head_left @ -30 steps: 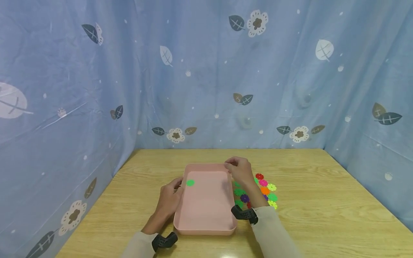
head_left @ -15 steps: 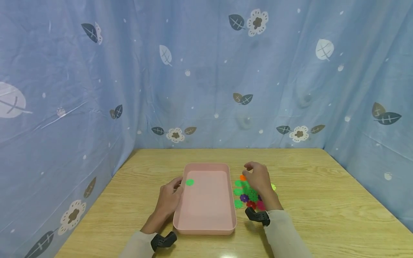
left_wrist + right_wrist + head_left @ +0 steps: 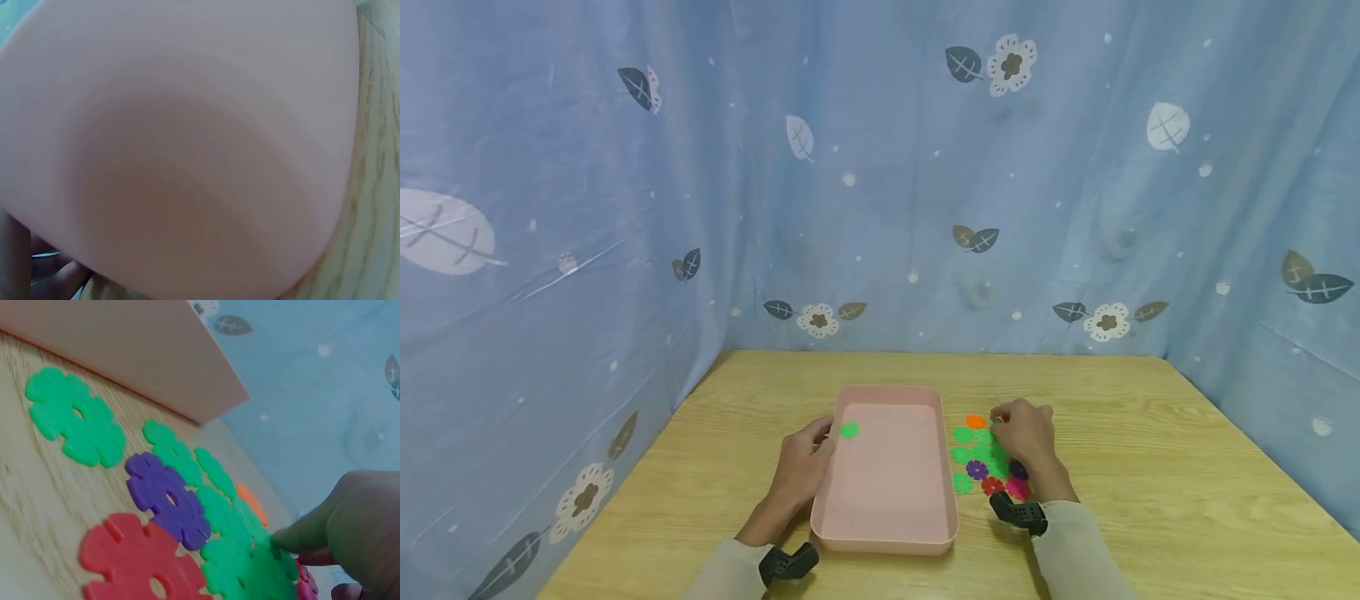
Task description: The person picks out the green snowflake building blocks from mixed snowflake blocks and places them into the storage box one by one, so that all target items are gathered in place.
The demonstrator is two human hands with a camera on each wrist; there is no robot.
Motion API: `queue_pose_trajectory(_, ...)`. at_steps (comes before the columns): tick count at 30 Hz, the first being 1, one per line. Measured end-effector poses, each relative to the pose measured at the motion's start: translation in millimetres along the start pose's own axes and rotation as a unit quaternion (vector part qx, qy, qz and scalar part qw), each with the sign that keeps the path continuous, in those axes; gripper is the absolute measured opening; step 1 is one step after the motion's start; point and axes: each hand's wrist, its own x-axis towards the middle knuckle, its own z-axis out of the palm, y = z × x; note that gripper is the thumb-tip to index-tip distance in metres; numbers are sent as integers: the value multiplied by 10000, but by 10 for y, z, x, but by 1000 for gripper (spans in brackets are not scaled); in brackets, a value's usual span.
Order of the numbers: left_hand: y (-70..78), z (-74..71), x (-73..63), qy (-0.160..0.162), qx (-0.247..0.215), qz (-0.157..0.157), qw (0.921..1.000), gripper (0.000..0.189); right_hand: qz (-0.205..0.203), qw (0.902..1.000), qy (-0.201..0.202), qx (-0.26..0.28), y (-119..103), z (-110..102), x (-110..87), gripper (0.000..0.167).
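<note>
A shallow pink tray [image 3: 886, 492] lies on the table with one green flower-shaped disc [image 3: 849, 430] near its far left corner. My left hand [image 3: 801, 467] holds the tray at its left wall; in the left wrist view that wall fills most of the picture, with fingers [image 3: 59, 281] at the lower left. My right hand [image 3: 1025, 432] reaches down among the flower-shaped discs right of the tray. In the right wrist view a fingertip touches a heap of green discs [image 3: 240, 569]; red and pink edges show behind it. I cannot tell whether it pinches one.
Nearer the tray lie a purple disc [image 3: 977, 470], a red disc [image 3: 992, 486], a pink disc [image 3: 1018, 488] and an orange disc [image 3: 975, 422]. A blue patterned curtain [image 3: 895, 183] hangs behind the wooden table [image 3: 1150, 467].
My right hand has moved from the tray's far right corner rightward and down onto the discs. My left hand stays at the tray's left wall; the head view has shifted slightly.
</note>
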Motion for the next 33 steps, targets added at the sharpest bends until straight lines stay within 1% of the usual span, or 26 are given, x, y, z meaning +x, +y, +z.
queue_pose_trajectory(4,19,1,-5,-22,10,-99,9999,41,1,9998,-93,-149,24,-20,1,25)
queue_pose_trajectory(7,31,-8,-16,11,47,-146,9999,41,22,9997,-71,-211,29,-15,16,23)
queue_pose_trajectory(11,44,-10,-13,43,32,-149,9999,41,156,9998,-13,-149,36,-11,32,20)
queue_pose_trajectory(15,47,2,-12,26,-17,-147,9999,41,311,9994,-61,-103,68,-17,35,16)
queue_pose_trajectory(21,59,37,-11,-41,-20,-121,9999,42,410,9990,-100,-114,109,-53,33,22)
queue_pose_trajectory(24,70,41,-8,-20,-8,-141,9999,42,427,9990,-154,61,101,-70,33,24)
queue_pose_trajectory(28,69,36,-13,-1,44,-183,9998,42,332,9974,-232,588,46,-89,35,19)
queue_pose_trajectory(30,67,33,-18,15,84,-202,9998,42,239,9958,-170,869,-13,-108,41,16)
queue_pose_trajectory(33,67,33,-24,18,107,-190,9998,42,131,9924,86,1218,-140,-153,54,14)
